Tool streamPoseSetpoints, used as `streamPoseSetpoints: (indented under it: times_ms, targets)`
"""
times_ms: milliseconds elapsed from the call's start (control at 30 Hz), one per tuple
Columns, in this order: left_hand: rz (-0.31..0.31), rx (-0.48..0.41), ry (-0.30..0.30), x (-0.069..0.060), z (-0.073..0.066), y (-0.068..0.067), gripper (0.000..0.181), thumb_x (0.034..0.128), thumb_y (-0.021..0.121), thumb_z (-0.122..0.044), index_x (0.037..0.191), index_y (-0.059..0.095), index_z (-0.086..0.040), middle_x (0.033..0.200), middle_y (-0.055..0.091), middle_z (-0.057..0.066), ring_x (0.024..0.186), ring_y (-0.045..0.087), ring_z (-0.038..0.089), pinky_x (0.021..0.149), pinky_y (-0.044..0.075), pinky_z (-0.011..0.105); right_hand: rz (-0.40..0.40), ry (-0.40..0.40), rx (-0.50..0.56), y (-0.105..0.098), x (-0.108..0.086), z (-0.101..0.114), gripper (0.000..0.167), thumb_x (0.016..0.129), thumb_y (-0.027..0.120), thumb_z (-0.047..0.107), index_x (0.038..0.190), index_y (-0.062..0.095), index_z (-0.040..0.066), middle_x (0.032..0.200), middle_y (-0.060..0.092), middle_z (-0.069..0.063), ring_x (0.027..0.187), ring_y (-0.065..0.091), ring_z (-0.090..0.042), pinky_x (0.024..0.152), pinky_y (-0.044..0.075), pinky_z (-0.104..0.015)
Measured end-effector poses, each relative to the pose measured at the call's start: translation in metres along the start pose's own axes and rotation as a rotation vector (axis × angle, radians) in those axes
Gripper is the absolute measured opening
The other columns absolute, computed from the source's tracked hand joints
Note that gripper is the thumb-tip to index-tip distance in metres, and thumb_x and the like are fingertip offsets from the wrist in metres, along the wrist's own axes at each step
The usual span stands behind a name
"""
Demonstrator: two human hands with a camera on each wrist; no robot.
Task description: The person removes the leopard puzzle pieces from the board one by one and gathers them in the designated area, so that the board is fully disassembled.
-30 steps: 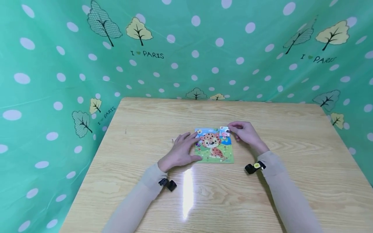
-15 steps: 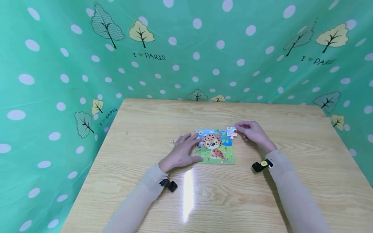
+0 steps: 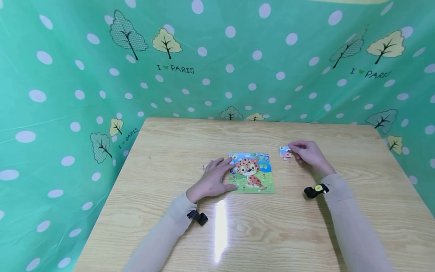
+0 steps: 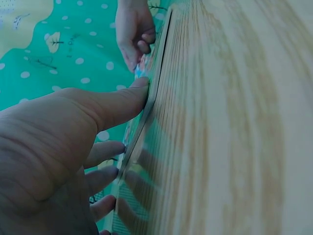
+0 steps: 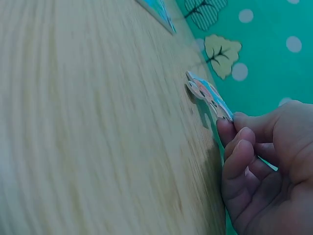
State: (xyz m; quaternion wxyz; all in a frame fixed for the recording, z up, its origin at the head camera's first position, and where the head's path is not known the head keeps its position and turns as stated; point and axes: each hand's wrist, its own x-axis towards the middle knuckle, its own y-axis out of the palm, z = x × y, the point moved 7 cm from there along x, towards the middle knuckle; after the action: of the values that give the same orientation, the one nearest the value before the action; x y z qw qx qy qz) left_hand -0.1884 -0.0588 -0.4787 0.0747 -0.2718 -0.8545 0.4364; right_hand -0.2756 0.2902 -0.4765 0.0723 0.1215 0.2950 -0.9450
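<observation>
A square picture puzzle [image 3: 253,170] with a spotted leopard cub on grass lies flat on the table. Across its left edge rests my left hand [image 3: 215,177], with thumb and fingers spread apart and fairly straight. Off the puzzle's upper right side, my right hand [image 3: 309,153] pinches a small jigsaw piece [image 3: 284,151] between thumb and index finger. That piece is blue and pink with a knob at its lower side. In the right wrist view the piece [image 5: 208,93] is tilted just above the wood, and the other fingers of the right hand [image 5: 266,161] are curled.
The wooden table [image 3: 258,230] has its far edge against a green polka-dot cloth [image 3: 217,56] printed with trees. A bright light reflection runs down the tabletop in front of the puzzle. Each wrist wears a black camera strap.
My right hand has moved right with the jigsaw piece, from over the puzzle's upper right corner to bare table beside it. The left hand has stayed on the puzzle's left edge.
</observation>
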Motion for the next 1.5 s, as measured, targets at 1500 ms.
streamPoseSetpoints:
  times_ms: [1500]
  targets:
    - [0.004,-0.006,0.007,-0.001,0.000,-0.001,0.082,0.0938,0.079,-0.046,0.163,0.045,-0.020,0.178,0.024,0.005,0.166,0.014,0.037,0.135,0.002,0.062,-0.130,0.067,-0.105,-0.050,-0.001,-0.035,0.050,0.109,0.058,0.040,0.142,0.065,0.002,0.102,0.064,0.007,0.068,0.051,-0.008,0.062,0.050,-0.026]
